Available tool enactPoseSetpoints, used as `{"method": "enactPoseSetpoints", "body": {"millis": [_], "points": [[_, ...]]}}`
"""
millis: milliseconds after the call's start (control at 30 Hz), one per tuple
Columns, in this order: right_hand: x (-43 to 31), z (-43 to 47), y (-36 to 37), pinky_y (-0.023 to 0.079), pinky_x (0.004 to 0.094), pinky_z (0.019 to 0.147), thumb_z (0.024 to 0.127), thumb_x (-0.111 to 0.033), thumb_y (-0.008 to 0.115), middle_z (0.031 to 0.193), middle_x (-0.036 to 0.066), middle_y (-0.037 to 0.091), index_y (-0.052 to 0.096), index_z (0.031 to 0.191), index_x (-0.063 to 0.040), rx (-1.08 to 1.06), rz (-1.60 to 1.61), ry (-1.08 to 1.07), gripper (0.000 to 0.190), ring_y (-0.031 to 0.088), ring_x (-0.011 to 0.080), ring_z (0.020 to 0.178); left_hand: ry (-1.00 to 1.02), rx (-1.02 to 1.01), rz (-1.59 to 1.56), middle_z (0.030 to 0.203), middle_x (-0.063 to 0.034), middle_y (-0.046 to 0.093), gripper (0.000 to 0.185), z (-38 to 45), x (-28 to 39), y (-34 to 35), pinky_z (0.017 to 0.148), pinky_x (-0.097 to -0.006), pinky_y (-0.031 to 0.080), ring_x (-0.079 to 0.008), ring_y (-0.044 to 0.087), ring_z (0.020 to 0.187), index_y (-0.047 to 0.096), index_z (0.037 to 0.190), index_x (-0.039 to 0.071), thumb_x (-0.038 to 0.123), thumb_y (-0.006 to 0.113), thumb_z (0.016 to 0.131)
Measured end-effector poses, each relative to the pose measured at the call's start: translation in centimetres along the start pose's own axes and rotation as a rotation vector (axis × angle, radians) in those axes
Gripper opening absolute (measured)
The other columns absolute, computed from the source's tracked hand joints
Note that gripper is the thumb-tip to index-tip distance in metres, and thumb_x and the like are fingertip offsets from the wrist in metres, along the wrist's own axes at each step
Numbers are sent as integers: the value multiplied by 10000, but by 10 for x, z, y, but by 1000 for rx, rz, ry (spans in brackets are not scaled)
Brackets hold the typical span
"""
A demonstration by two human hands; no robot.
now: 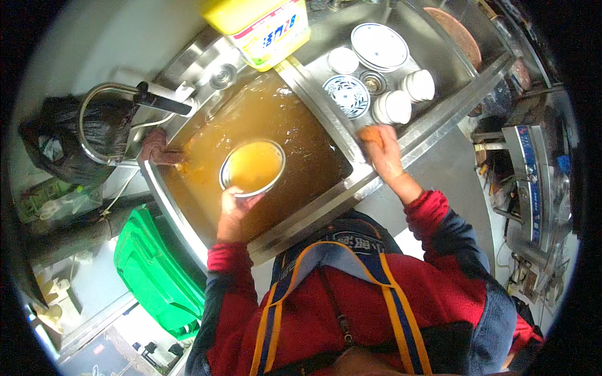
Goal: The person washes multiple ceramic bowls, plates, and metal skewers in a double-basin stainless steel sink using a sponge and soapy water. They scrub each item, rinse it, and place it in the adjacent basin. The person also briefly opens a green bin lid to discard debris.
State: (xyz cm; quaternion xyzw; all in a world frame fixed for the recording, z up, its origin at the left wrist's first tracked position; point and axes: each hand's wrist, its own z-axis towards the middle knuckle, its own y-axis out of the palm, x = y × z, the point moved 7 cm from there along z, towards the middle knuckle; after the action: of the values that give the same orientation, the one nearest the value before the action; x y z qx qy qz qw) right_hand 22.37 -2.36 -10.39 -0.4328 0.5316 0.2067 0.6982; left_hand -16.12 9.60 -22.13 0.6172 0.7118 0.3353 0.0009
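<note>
My left hand (235, 207) grips the near rim of a white bowl (277, 176) with a blue band. The bowl is tilted, with murky yellowish-brown water inside, over the left basin of a stainless steel sink (324, 101) full of brown water. My right hand (388, 150), blurred, is at the front end of the basin divider. It is closed around an orange scrubbing pad (370, 135), partly hidden by the fingers. Nearby in the right basin stand stacked white cups or small bowls (392, 107), a blue-patterned dish (348, 96) and a stack of white plates (379, 46).
A yellow tub (268, 35) bearing writing stands at the back by the divider. At left are a faucet (164, 101), a reddish-brown cloth (160, 149) on the sink corner and a black plastic bag (66, 131). A green bin (155, 272) stands below left.
</note>
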Motion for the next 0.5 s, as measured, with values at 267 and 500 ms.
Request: {"method": "enactPoseSetpoints", "body": {"millis": [267,500], "points": [[-72,27,169,487,312,544,850,-123,452,942,80,604,519,1133,-92,-531,544,195,292,592,169,686,150,79,-128,1155,-230,526,568,-28,-17,14,849,-522,484,-392,550,1029,439,1182,-75,122,507,654],[-77,-23,266,250,435,1040,859,-260,469,1389,199,300,331,1340,-93,-601,-704,-337,528,310,319,1278,361,250,-116,880,-109,618,345,-47,2,19,469,-301,484,-226,614,698,539,1037,10,143,549,719]]}}
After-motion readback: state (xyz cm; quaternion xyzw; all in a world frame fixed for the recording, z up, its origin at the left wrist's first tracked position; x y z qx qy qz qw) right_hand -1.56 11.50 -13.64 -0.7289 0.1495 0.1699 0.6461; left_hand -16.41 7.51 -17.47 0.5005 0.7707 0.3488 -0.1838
